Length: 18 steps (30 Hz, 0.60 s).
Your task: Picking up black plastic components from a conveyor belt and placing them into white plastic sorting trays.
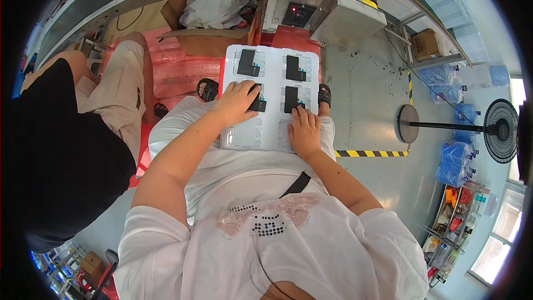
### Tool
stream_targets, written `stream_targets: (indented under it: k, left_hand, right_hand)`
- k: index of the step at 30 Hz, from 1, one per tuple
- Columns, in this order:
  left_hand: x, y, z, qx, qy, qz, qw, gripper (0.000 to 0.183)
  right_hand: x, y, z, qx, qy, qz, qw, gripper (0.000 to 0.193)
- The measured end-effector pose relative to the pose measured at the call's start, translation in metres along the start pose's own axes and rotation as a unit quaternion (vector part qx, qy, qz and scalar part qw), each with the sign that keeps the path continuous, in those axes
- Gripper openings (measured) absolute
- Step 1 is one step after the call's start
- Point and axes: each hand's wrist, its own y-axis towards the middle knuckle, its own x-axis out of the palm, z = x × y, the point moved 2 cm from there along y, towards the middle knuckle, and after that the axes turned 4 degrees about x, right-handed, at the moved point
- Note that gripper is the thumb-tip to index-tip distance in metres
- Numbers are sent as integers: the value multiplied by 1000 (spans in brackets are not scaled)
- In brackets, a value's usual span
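Note:
A white molded plastic tray (271,128) rests on my lap. Black L-shaped flat pieces, resembling phone batteries, sit in its upper pockets: one at the upper left (247,63), another at the upper right (296,68). My left hand (237,102) reaches over the tray's left side, its fingers and thumb around the middle-left black flat piece (257,105), which they partly cover. On the right side, my right hand (305,129) lies with fingers stretched out over the lower pocket. Its fingertips are at the lower edge of the middle-right black piece (293,99).
Beyond the tray stand a cardboard box (214,41) with plastic bags and a metal machine frame (347,19). A person in black (78,133) sits close on my left. At right are a floor fan (499,130), blue-wrapped bottles (454,162) and a shelf (449,233).

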Motion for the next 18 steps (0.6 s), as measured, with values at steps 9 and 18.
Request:
stream_targets:
  k: [9,18]
  left_hand:
    - [-4,27,-7,123,84,-126,981,47]
    - [26,-3,-11,210,221,-72,950,19]
  right_hand:
    - [-1,-1,-2,-6,3,8,1000,47]
    - [2,-6,1,-11,12,15,1000,48]
